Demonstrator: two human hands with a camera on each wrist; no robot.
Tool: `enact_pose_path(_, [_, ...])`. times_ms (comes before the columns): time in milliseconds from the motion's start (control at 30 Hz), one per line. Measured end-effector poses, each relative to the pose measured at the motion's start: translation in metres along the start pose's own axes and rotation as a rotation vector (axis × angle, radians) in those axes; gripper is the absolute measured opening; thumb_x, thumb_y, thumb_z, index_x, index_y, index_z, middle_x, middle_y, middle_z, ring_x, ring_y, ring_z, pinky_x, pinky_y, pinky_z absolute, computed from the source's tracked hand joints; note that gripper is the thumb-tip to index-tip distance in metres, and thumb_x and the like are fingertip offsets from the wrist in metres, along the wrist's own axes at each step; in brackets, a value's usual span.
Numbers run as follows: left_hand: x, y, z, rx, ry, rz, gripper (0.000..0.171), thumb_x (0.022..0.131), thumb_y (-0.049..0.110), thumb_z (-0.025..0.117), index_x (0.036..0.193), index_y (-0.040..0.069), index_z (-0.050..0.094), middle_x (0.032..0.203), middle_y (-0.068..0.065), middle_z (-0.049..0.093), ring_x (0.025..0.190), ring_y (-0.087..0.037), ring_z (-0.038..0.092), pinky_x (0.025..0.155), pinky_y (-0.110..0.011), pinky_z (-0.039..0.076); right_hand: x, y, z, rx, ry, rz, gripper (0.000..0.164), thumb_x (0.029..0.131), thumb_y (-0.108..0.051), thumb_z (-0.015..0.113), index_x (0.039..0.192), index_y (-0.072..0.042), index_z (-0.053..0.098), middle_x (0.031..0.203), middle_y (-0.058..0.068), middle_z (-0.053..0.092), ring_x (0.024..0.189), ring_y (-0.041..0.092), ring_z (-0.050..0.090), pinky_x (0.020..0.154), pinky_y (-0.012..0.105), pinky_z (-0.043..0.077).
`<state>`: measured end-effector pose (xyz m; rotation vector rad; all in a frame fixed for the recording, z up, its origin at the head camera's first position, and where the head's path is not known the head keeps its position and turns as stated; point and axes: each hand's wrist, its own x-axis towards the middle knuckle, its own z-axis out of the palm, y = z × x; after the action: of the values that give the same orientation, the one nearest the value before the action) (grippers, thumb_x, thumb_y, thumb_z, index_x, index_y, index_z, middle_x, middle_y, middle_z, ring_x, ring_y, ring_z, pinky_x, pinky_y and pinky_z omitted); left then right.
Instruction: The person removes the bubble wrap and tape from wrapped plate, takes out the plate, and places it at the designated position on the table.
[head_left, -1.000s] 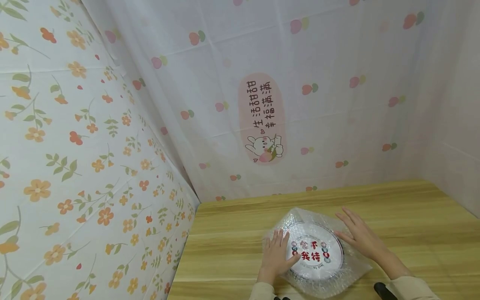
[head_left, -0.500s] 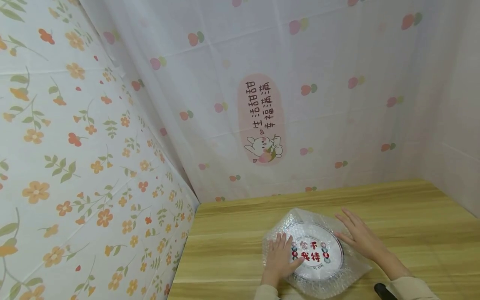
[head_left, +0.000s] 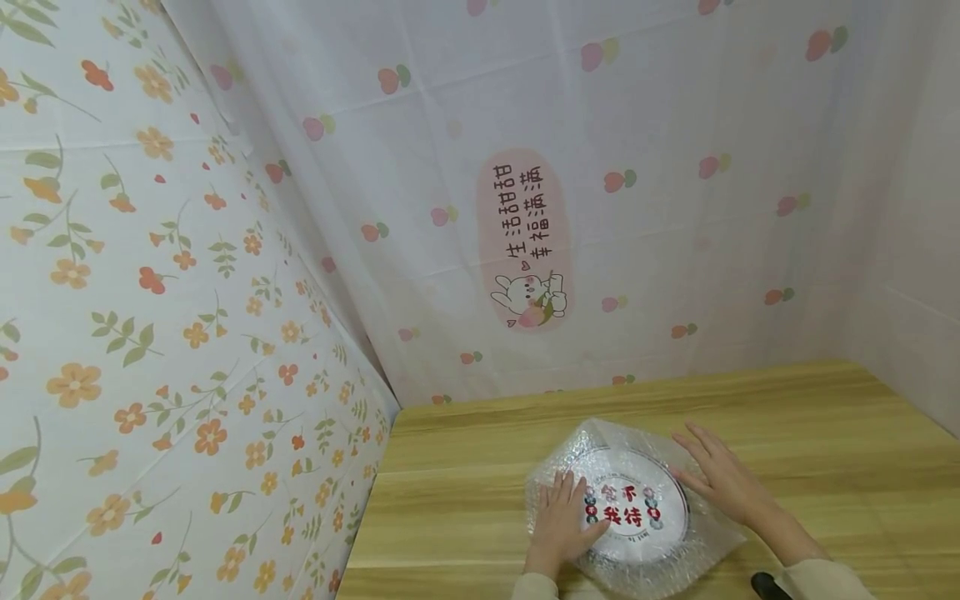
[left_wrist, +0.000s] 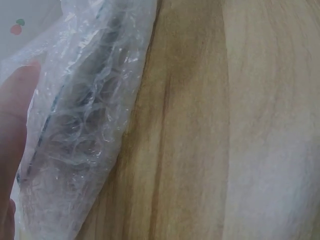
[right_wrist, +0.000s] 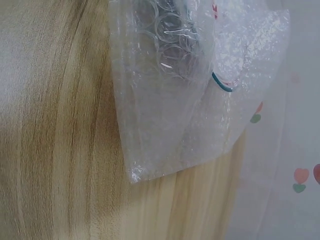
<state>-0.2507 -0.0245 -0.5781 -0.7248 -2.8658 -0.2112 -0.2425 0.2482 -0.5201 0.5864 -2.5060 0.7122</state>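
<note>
While glare off the bubble wrap (head_left: 708, 527) blurs some print, the dish (head_left: 637, 547) inside shows white and round, left rim partly under the left hand (head_left: 557, 518). Rim lettering too small to read. Sleeves (head_left: 828, 579) cut off at the near edge, same for a dark object (head_left: 768, 586) by the right one. Right hand (head_left: 727, 481) falls outside its own wrist view; left wrist view catches only part of the left. Dish lies flat, face up, near middle of the table (head_left: 450, 500), red characters upright to the person. Wrap's long axis runs far left to near right, one corner pointing right. Left hand rests on the wrap, fingers extended, gripping nothing. Right hand: fingers straight, thumb spread, nothing gripped, at the far right edge; can't tell if touching.
</note>
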Motion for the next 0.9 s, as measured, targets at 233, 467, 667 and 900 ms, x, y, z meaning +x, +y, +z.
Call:
enact_pose_path(233, [-0.0004,0.0005,0.0043,-0.001,-0.016,0.004,0.074,0.084,0.064,0.032,0.137,0.013,0.035,0.142,-0.011,0.028,0.130,-0.028,0.022,0.101,-0.045,0.022,-0.0013,-0.0006,-0.0002,0.001,0.021,-0.019,0.051,0.077,-0.018,0.068,0.118,0.005,0.048,0.127,0.032,0.034,0.111,0.051,0.033,0.081,0.065,0.028])
enact_pose_path(467, [0.0002,0.0028,0.0004,-0.021,-0.026,0.010,0.074,0.085,0.062,0.033,0.134,0.007,0.039,0.141,-0.016,0.028,0.129,-0.032,0.022,0.100,-0.042,0.024,-0.0018,0.0012,0.0016,-0.026,0.033,-0.034,0.051,0.076,-0.018,0.069,0.116,0.005,0.050,0.124,0.032,0.036,0.110,0.051,0.034,0.079,0.064,0.031])
enact_pose_path(667, [-0.0013,0.0041,0.0002,0.010,-0.047,0.005,0.079,0.084,0.066,0.028,0.135,0.007,0.038,0.142,-0.016,0.026,0.130,-0.031,0.020,0.101,-0.041,0.024,-0.0037,0.0043,0.0039,-0.065,0.050,-0.063,0.052,0.075,-0.019,0.070,0.117,0.003,0.051,0.125,0.030,0.038,0.109,0.049,0.037,0.080,0.062,0.033])
enact_pose_path(900, [-0.0016,0.0044,0.0034,0.023,-0.049,-0.018,0.084,0.081,0.069,0.030,0.135,0.005,0.037,0.142,-0.015,0.027,0.131,-0.030,0.020,0.100,-0.040,0.025,-0.0033,0.0049,0.0056,-0.072,0.080,-0.089,0.052,0.071,-0.017,0.073,0.114,0.003,0.052,0.122,0.030,0.040,0.106,0.049,0.039,0.082,0.059,0.033])
